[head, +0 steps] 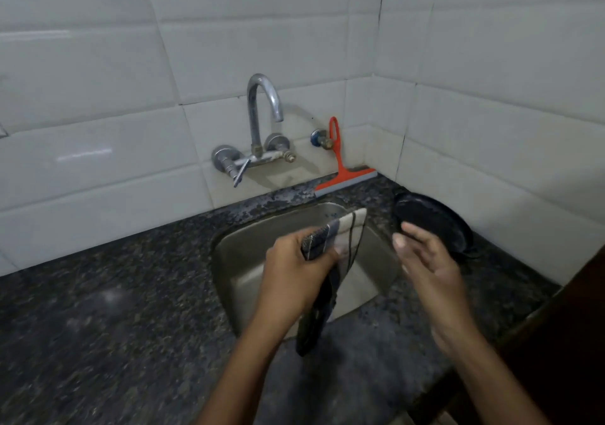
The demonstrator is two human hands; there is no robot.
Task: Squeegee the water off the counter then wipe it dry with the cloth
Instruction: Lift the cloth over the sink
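Observation:
My left hand grips a checked cloth of white and dark blue over the steel sink; one end sticks up past my fingers, the other hangs down dark below my wrist. My right hand hovers to the right of the cloth with fingers straight, holding nothing. An orange squeegee with a grey blade leans upright against the tiled wall at the back corner, its blade on the dark speckled granite counter.
A chrome tap juts from the wall above the sink. A small brass valve sits beside the squeegee handle. A black round pan lies on the counter right of the sink, just behind my right hand. White tiles line both walls.

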